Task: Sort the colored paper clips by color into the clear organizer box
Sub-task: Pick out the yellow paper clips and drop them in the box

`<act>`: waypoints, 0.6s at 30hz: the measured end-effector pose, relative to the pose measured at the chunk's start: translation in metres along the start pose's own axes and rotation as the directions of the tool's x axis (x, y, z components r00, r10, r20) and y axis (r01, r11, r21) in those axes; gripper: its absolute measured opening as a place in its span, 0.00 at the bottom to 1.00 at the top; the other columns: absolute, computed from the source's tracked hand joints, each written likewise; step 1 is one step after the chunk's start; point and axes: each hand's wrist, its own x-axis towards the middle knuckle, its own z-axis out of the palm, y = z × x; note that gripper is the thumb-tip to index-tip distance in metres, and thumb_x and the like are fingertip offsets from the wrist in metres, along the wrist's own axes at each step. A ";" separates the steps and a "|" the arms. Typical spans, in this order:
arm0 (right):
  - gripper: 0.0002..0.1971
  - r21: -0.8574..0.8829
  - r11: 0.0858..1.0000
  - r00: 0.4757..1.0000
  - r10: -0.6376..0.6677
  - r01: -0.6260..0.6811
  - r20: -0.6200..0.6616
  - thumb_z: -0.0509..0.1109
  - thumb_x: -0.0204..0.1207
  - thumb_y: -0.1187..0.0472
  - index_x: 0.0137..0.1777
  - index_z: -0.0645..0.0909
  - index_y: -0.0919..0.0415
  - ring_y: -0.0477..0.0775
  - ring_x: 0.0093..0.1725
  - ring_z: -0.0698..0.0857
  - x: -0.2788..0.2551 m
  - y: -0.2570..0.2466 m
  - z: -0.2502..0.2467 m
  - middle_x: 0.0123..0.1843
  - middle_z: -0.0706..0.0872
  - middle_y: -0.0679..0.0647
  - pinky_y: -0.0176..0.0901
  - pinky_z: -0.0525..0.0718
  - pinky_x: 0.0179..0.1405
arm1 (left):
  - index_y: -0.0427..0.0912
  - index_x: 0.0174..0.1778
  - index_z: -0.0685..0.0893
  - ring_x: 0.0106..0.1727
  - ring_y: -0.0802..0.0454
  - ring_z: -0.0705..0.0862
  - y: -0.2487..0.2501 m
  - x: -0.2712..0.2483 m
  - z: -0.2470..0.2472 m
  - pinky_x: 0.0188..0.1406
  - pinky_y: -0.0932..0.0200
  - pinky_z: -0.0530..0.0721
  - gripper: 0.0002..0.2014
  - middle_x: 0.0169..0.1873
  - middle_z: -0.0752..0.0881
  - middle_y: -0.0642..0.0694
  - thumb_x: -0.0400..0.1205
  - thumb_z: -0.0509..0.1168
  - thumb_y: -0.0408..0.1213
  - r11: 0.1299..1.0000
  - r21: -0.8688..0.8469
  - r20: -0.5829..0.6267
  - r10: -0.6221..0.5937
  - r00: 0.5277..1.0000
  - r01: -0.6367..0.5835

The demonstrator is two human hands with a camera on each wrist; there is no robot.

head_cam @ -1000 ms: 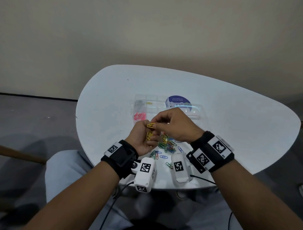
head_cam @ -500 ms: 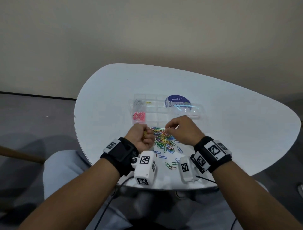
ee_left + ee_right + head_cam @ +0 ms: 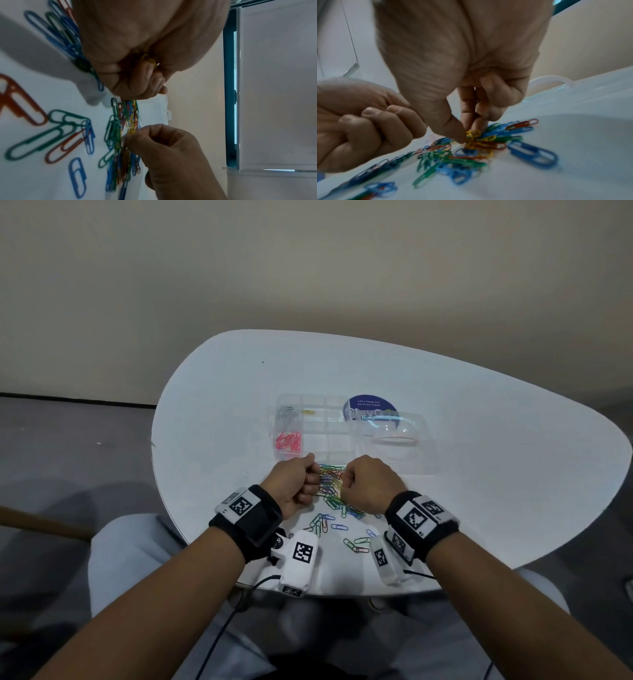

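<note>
The left hand [image 3: 295, 481] is fisted around yellow wire paper clips [image 3: 148, 60]. The right hand [image 3: 471, 75] pinches a yellow clip [image 3: 473, 134] from the mixed-colour pile [image 3: 331, 486], just before the clear plastic compartmented organizer box [image 3: 313, 429] on the white table [image 3: 219, 392].

White rounded table [image 3: 219, 392] with clear organizer box [image 3: 313, 428], its open lid [image 3: 399, 440], loose paper clips [image 3: 334, 491].

Clips [image 3: 330, 484] blue, green, red, yellow; pink clips [image 3: 288, 441]; white table [image 3: 479, 419].
</note>
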 end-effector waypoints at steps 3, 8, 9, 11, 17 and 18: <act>0.06 0.108 0.994 0.999 -0.018 0.022 -0.042 0.72 0.68 0.64 0.33 0.83 0.52 0.51 0.40 0.86 -0.003 0.004 -0.009 0.37 0.87 0.48 0.45 0.86 0.43 | 0.43 0.36 0.73 0.19 0.57 0.64 -0.001 0.001 0.000 0.11 0.68 0.60 0.16 0.21 0.68 0.51 0.90 0.54 0.43 1.000 -0.016 -0.033 0.006 0.999 -0.006; 0.04 0.483 0.868 0.991 -0.069 0.118 -0.119 0.78 0.68 0.69 0.40 0.88 0.60 0.46 0.33 0.83 -0.011 -0.002 -0.034 0.34 0.88 0.54 0.40 0.86 0.39 | 0.37 0.41 0.81 0.22 0.54 0.82 0.000 0.000 0.006 0.17 0.67 0.80 0.16 0.23 0.82 0.46 0.90 0.55 0.40 0.998 -0.059 -0.023 -0.005 1.000 0.003; 0.03 0.523 0.839 0.988 -0.100 0.147 -0.117 0.79 0.70 0.68 0.41 0.89 0.61 0.45 0.33 0.84 -0.013 -0.006 -0.038 0.35 0.88 0.54 0.35 0.84 0.37 | 0.36 0.42 0.81 0.23 0.52 0.85 0.001 0.000 0.009 0.20 0.65 0.83 0.16 0.25 0.85 0.44 0.90 0.54 0.41 0.996 -0.088 0.002 -0.021 1.000 0.021; 0.01 0.567 0.801 0.981 -0.143 0.191 -0.128 0.78 0.72 0.66 0.43 0.90 0.62 0.42 0.34 0.85 -0.014 -0.011 -0.043 0.37 0.90 0.54 0.30 0.83 0.37 | 0.34 0.45 0.81 0.26 0.50 0.88 0.001 -0.001 0.015 0.23 0.63 0.86 0.17 0.29 0.86 0.40 0.90 0.54 0.42 0.985 -0.158 0.061 -0.056 0.997 0.065; 0.03 0.348 0.935 0.991 -0.018 0.064 -0.133 0.78 0.71 0.62 0.37 0.91 0.59 0.42 0.33 0.85 0.004 0.000 -0.023 0.33 0.89 0.48 0.37 0.82 0.37 | 0.51 0.23 0.57 0.15 0.56 0.54 0.008 0.001 0.010 0.13 0.70 0.49 0.25 0.18 0.57 0.53 0.85 0.58 0.47 0.999 -0.046 -0.030 0.024 0.999 -0.026; 0.04 0.292 0.956 0.996 0.001 0.025 -0.091 0.78 0.70 0.61 0.35 0.91 0.58 0.45 0.35 0.86 0.007 0.001 -0.016 0.32 0.90 0.49 0.40 0.85 0.38 | 0.52 0.23 0.56 0.16 0.56 0.53 0.009 0.000 0.008 0.14 0.71 0.49 0.25 0.18 0.57 0.53 0.85 0.58 0.47 0.999 0.006 -0.045 0.049 0.998 -0.049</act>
